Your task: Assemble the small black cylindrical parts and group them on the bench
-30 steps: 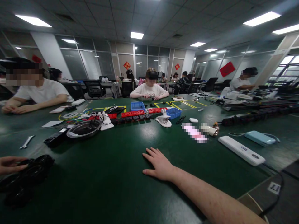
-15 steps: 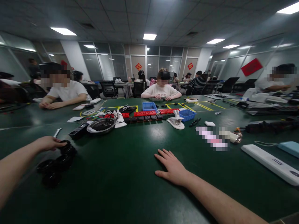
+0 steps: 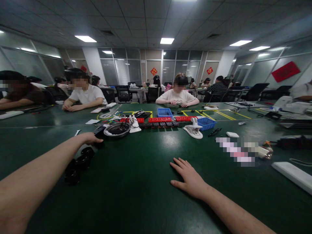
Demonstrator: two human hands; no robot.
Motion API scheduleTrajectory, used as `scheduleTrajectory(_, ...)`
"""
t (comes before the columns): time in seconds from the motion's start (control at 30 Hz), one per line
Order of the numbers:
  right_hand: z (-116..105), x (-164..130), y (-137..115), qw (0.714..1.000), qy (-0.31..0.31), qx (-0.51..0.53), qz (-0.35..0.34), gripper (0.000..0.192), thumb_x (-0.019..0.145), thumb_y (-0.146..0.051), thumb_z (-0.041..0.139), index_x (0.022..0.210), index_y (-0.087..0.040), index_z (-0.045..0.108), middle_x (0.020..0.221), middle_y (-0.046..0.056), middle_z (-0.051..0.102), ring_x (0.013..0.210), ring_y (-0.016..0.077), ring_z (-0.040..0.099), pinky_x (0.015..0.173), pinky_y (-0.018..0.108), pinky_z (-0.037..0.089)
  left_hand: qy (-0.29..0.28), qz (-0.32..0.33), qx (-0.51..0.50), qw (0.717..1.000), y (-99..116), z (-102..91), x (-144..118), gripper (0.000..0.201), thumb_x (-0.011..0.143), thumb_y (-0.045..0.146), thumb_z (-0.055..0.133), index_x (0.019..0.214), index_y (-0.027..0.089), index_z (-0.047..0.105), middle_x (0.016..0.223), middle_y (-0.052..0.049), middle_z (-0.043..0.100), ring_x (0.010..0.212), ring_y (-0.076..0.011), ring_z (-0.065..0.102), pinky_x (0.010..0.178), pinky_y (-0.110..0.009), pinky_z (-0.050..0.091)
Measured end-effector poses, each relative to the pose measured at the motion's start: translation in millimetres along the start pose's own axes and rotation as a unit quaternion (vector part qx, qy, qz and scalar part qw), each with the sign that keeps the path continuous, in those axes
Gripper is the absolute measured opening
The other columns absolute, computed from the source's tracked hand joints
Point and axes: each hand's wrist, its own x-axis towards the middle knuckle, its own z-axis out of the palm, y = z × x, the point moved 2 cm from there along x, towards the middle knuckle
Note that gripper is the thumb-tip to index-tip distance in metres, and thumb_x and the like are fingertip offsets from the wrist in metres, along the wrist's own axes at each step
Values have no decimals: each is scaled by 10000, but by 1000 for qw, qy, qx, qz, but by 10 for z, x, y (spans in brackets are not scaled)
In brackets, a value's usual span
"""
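Reaching out over the green table [image 3: 146,182], your left hand [image 3: 91,139] is stretched far forward with the fingers curled down right at the near end of a black power strip [image 3: 99,131]. From this angle you honestly can't tell if it's actually clamped on the strip or just resting against it, since the back of the hand hides the fingertips. Just nearer to you than that strip sits a string of black round parts [image 3: 78,164], lying under your forearm and not touching the hand. Just past the strip on its right is a round black dish with a pale rim [image 3: 116,130] with cables in it, and beside that a white stand [image 3: 135,124].

Your right hand [image 3: 190,177] is well off to the right of the strip and closer to you, lying flat on the table, palm down, fingers spread apart, holding nothing.

Farther out from the strip, a row of red and black socket blocks [image 3: 162,121] runs to the right, with a blue bin [image 3: 164,112] behind it and a second blue bin [image 3: 206,123] at its right end. A white clamp-like holder [image 3: 193,129] sits just in front of that second bin. Way over to the right of the strip, a long white power strip [image 3: 292,174] lies near the table edge.

Across the table, a person in a white shirt [image 3: 177,96] has both hands down on the surface, and another person in white [image 3: 84,94] leans on folded arms beyond the strip to its left.
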Motion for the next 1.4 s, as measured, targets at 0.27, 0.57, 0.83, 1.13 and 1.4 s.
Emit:
scheduleTrajectory(0.27,7,0,3,1000,4,1,-5,696,706,-610,387,1278,-231,273,1371,57,183,1254,254,89,1008,438,70,-132,40,105,985,781,204,-40,515,676,544,447,653,62,627,651,-54,620,664,-155,557,619,-216,380)
scheduleTrajectory(0.57,-44,-37,6,998,41,52,-23,719,682,-581,456,1273,-210,281,1336,79,267,1228,258,181,1005,445,95,-173,197,7,965,1932,687,-743,487,638,592,466,915,221,617,891,-42,633,802,-212,570,633,-255,412)
scheduleTrajectory(0.83,-141,25,-75,982,11,164,-95,851,504,-380,706,1242,-166,338,1165,104,453,1065,259,396,903,385,308,-111,325,-93,934,2193,839,-1167,584,620,580,533,1107,261,493,1179,-43,473,1101,-246,387,968,-453,154)
scheduleTrajectory(1.13,-233,346,-113,964,-102,178,-168,459,571,-296,688,997,-182,559,903,7,559,849,169,492,734,256,383,-165,404,-178,882,2216,767,-1159,406,666,344,614,1059,291,528,1019,-9,513,960,-176,452,824,-290,356)
scheduleTrajectory(1.4,-107,363,-89,970,-58,132,-194,365,597,-358,662,896,-165,583,792,-2,552,777,145,473,707,245,356,-161,377,-196,891,2205,886,-1154,342,696,311,584,1033,290,523,1038,3,486,953,-160,442,816,-277,358)
